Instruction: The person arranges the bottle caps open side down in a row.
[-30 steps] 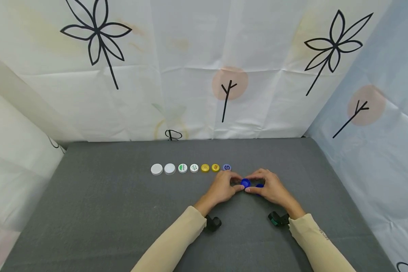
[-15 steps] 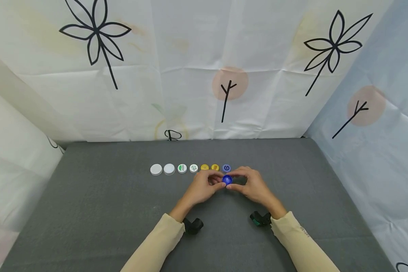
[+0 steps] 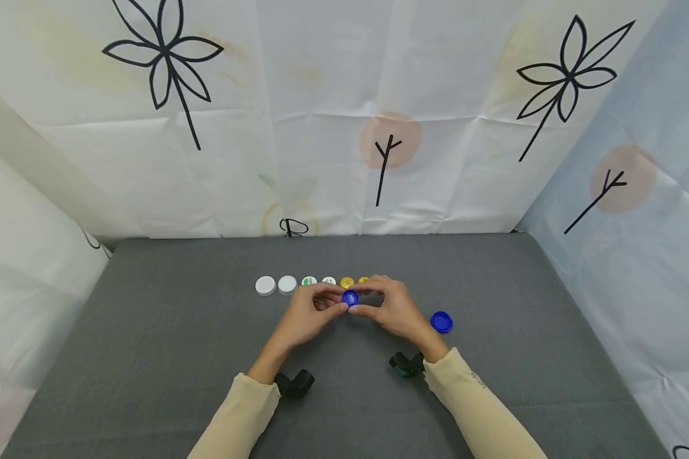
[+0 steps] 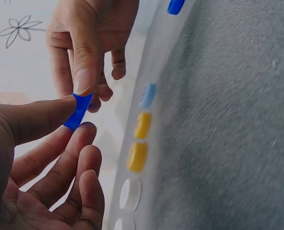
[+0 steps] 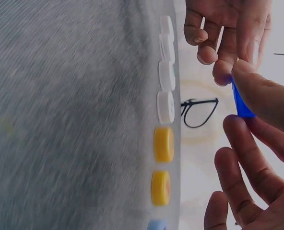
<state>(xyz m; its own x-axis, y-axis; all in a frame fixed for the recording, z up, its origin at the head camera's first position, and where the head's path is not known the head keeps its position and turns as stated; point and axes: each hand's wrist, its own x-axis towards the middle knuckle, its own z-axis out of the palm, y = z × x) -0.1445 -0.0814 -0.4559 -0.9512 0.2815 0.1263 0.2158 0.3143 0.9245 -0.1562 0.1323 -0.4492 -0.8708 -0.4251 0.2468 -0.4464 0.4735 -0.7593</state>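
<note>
A dark blue bottle cap (image 3: 350, 298), its hollow side facing the head camera, is held between both hands above the table. My left hand (image 3: 305, 319) pinches one side of it between thumb and fingers. From the other side my right hand (image 3: 393, 311) does the same; the left wrist view shows both thumbs close together on the cap (image 4: 78, 112). A larger blue cap (image 3: 441, 322) lies on the table beyond my right wrist. Behind the hands runs a row of caps: white caps (image 3: 265, 285), yellow caps (image 3: 347, 282) and a light blue cap (image 4: 147, 96), the last hidden in the head view.
The caps stand on a grey cloth-covered table (image 3: 178, 344). White printed fabric (image 3: 310, 153) rises behind the table, with more fabric at both sides. A black wrist camera (image 3: 295, 384) sits at my left wrist, another (image 3: 406, 365) at my right.
Both hands have moved left together, carrying the small blue cap along in front of the row. The larger blue cap at right, partly covered before, is now uncovered; the light blue one is now covered.
</note>
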